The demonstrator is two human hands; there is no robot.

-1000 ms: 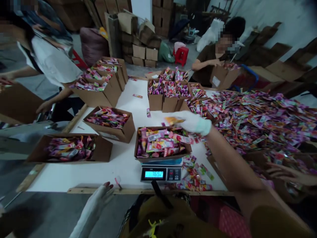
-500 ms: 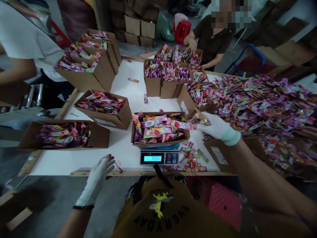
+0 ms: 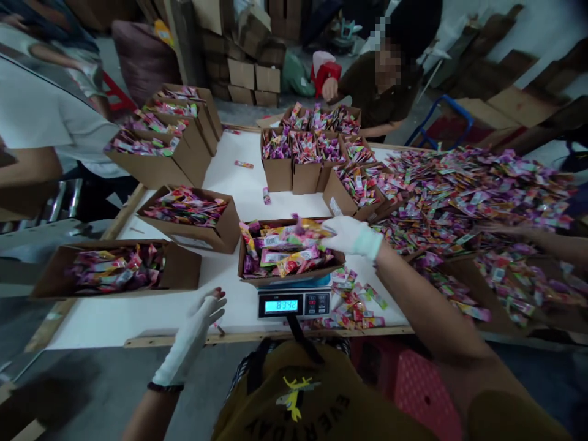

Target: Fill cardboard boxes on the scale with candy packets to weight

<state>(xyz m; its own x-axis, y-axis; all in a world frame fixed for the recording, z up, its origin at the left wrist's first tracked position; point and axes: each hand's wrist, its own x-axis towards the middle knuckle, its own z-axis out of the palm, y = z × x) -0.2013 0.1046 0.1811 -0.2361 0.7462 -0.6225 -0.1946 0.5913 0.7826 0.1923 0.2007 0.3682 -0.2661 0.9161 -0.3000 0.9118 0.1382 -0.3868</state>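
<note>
My right hand [image 3: 345, 235], in a white glove with bare fingertips, is closed on some candy packets [image 3: 309, 230] over the right part of an open cardboard box [image 3: 275, 280]. That box is full of pink, purple and orange packets and stands on a digital scale [image 3: 294, 304] with a lit blue display. My left hand [image 3: 205, 312], gloved the same way, hangs over the table's front edge, left of the scale, with its fingers apart and nothing in it. Loose packets [image 3: 356, 306] lie right of the scale.
Filled boxes stand at the left [image 3: 184, 266], back left [image 3: 184, 159] and back middle [image 3: 278, 174] of the white table [image 3: 220, 214]. A large packet heap [image 3: 482, 184] covers the right side. People stand at the left and across; another arm reaches in from the right.
My right hand has moved left over the box on the scale, with packets in it. The display reading has changed. The view has shifted, and the person across has raised a hand from the boxes.
</note>
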